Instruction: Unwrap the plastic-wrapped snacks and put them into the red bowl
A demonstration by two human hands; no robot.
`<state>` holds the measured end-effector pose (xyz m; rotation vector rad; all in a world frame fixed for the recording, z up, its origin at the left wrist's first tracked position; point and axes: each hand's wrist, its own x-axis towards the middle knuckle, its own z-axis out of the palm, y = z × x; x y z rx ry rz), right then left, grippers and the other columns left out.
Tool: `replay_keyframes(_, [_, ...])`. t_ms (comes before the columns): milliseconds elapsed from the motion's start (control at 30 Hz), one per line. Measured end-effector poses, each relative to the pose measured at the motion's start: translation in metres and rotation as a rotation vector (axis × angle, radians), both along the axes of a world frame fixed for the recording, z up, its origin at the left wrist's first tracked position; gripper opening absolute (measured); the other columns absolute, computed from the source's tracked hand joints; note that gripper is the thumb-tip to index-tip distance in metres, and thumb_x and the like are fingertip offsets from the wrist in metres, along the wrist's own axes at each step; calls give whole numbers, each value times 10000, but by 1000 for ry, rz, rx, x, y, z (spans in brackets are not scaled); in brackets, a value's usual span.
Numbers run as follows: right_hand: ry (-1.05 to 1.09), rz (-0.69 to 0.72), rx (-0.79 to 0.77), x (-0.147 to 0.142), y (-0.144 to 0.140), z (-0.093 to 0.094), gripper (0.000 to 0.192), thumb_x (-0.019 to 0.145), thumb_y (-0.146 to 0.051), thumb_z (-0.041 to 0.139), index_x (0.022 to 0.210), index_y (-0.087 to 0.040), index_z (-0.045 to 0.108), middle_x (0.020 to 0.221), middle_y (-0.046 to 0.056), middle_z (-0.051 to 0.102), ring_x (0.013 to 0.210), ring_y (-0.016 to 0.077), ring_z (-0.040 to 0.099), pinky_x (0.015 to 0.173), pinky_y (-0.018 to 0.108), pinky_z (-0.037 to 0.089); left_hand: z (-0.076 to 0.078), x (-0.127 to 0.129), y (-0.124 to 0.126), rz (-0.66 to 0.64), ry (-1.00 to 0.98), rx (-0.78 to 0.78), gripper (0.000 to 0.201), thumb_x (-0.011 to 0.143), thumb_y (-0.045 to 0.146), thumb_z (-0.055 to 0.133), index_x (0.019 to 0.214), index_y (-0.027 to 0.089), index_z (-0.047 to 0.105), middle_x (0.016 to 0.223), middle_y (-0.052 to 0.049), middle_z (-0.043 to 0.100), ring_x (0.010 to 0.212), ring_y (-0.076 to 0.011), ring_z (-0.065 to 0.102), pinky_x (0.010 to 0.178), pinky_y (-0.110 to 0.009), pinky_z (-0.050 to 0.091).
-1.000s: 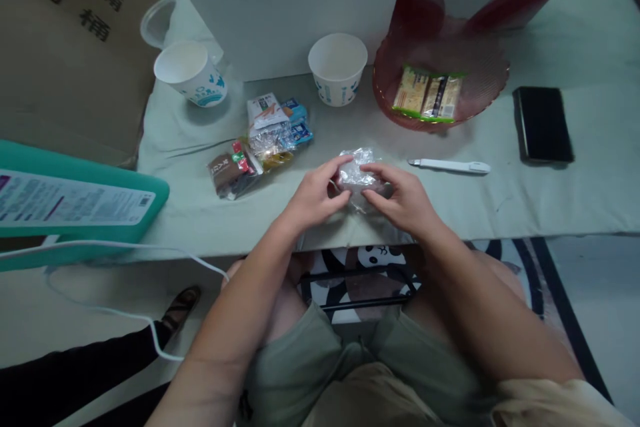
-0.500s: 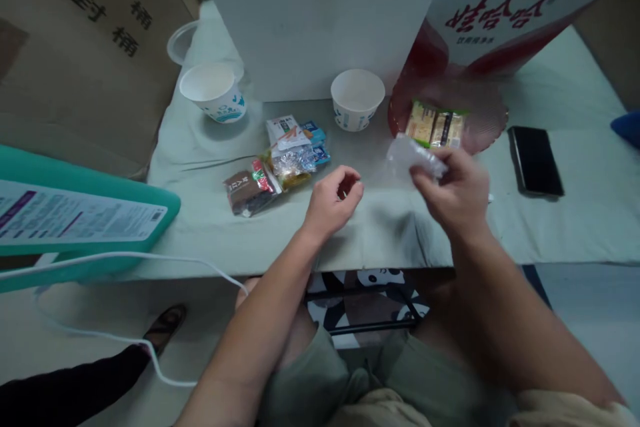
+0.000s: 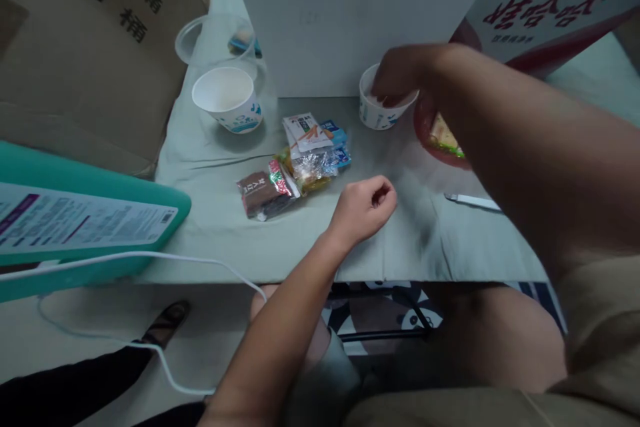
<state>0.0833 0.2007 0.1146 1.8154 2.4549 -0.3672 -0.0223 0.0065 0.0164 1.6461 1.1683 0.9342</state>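
1. cloth-covered table (image 3: 210, 240), pale, under the small things
2. cardboard box (image 3: 90, 80), at the left, beyond the teal container (image 3: 125, 185)
3. pink dish (image 3: 425, 137), beside the paper cup (image 3: 377, 113), partly hidden by the right arm (image 3: 525, 127)
4. right hand (image 3: 405, 73), bent at the wrist, its fingers down inside that cup; whether they grasp anything, i cannot tell
5. left hand (image 3: 363, 207), loosely clenched, near the packets (image 3: 307, 137)
6. paper cup, upright on the table, between dish and packets
7. packets, heaped, a brown one nearest the table's edge
8. white cutter (image 3: 475, 201), right of the left hand, partly behind the arm
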Motion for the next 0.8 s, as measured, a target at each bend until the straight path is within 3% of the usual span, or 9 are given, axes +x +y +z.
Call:
replay_keyframes(67, [10,-42,104,-11,-18,12,333,903,-127,571,1140,55,716,1118,220,738,1189,334,659,1062,541,470,0,-1,1,-10,38,-20,119,855,229,548,751,193,593,623,35,543,607,-110,510,625,-257,380])
replay_keyframes(133, [112,89,149,-26,-44,12,477,962,-267,560,1419,-136,600,1298,122,696,1198,251,658,1062,412,493,-1,0,1,-39,103,-28,109,853,223,544,769,194,608,616,31,553,595,-119,508,616,-267,370])
replay_keyframes(200, [209,321,15,-41,-71,-4,691,835,-322,750,1490,-255,539,1435,103,611,1189,270,658,1035,381,507,-3,1,1,-79,194,-8,116,860,227,535,796,194,627,633,14,591,602,-138,525,610,-282,366])
replay_keyframes(267, [200,383,-111,-51,-89,-29,806,700,-318,862,1452,-337,575,1511,88,551,1196,329,645,992,418,514,-5,2,-1,-112,299,30,146,878,242,522,818,194,646,665,-14,635,628,-165,560,612,-299,370])
replay_keyframes(367, [239,417,-87,-53,-93,-58,655,724,-248,809,1354,-331,650,1451,89,591,1206,339,623,979,426,486,-3,2,-6,-153,395,46,178,898,257,514,858,192,675,717,-40,688,672,-193,610,626,-315,382])
replay_keyframes(467, [343,448,-38,-45,-85,-60,399,785,-220,713,1183,-246,724,1195,94,704,1108,284,642,956,385,472,1,0,-10,-183,413,18,190,901,265,521,914,197,699,759,-41,721,706,-202,640,632,-316,383])
replay_keyframes(633, [518,322,-16,-37,-79,-50,200,833,-225,623,1008,-176,707,968,64,711,920,215,624,896,363,479,3,0,-9,-168,420,2,218,893,263,514,931,195,717,760,-48,724,712,-212,642,630,-323,357])
replay_keyframes(800, [1043,-12,-95,-25,-77,-58,171,891,-368,576,933,-205,607,840,2,612,826,153,581,764,307,525,1,1,-7,-110,321,-12,201,869,246,515,859,192,708,704,-33,677,682,-191,595,647,-324,350])
